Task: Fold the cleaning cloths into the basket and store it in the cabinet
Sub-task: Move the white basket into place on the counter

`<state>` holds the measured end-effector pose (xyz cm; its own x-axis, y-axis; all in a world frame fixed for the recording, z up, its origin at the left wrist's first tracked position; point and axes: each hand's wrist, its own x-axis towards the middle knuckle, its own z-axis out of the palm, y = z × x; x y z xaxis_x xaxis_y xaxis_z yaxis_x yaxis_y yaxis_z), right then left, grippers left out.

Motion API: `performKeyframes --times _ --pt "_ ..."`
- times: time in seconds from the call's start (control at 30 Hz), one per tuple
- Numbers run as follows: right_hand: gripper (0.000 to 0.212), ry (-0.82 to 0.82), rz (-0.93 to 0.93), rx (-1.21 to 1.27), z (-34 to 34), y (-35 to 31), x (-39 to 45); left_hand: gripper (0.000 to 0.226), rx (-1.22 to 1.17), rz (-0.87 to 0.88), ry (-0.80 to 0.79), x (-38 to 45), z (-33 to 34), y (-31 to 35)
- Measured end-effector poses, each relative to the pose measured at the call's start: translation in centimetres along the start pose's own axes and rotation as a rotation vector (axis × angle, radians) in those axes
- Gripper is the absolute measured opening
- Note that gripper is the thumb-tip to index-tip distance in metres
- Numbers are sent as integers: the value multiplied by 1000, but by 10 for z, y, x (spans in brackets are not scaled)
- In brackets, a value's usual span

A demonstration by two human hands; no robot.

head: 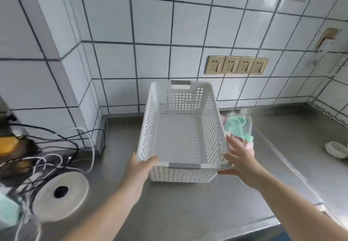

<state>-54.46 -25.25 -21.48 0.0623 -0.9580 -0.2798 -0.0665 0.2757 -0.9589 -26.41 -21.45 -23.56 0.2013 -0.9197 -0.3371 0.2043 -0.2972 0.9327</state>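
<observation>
A white perforated plastic basket (180, 133) with grey handle grips stands on the steel counter, with nothing inside it. My left hand (140, 167) grips its near left corner, thumb over the rim. My right hand (239, 157) lies against the near right corner with fingers spread straight, thumb under the rim. Behind the basket's right wall lie crumpled cleaning cloths (238, 127), mint green and pink, partly hidden by the basket and my right hand.
The steel counter (188, 208) meets a tiled wall with a row of sockets (236, 64). At the left lie tangled cables (47, 157), a white round disc (61, 193) and an orange object (7, 145). A small white dish (336, 149) sits at far right.
</observation>
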Motion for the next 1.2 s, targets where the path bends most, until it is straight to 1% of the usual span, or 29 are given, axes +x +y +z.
performKeyframes --times 0.1,0.17,0.27,0.3,0.43,0.57,0.7,0.83,0.87,0.93,1.03,1.2 --pt "63 -87 24 -29 36 -4 18 52 3 -21 91 4 -37 -4" --pt "62 -128 49 -26 57 -6 29 57 15 -33 142 6 -57 -7" --pt "64 -157 83 -37 86 -4 46 70 23 -35 195 10 -84 -10" --pt "65 -161 87 -50 94 -3 52 71 20 -34 199 11 -91 -10" --pt "63 -164 83 -69 118 -1 64 57 -10 9 183 17 -110 -7" --pt "60 -216 95 -111 138 -1 70 47 -60 30 203 25 -127 -7" --pt "58 -209 105 -121 154 -4 81 50 -60 17 203 32 -140 -3" --pt "53 -197 107 -128 167 -7 90 66 -77 36 184 41 -147 6" --pt "51 -191 108 -121 169 -7 92 67 -74 40 183 44 -148 7" --pt "46 -183 104 -105 172 -7 95 56 -80 49 186 50 -148 9" --pt "47 -160 101 -89 178 -7 100 38 -113 55 194 60 -149 15" --pt "46 -134 90 -99 185 -12 102 31 -123 80 195 65 -150 24"
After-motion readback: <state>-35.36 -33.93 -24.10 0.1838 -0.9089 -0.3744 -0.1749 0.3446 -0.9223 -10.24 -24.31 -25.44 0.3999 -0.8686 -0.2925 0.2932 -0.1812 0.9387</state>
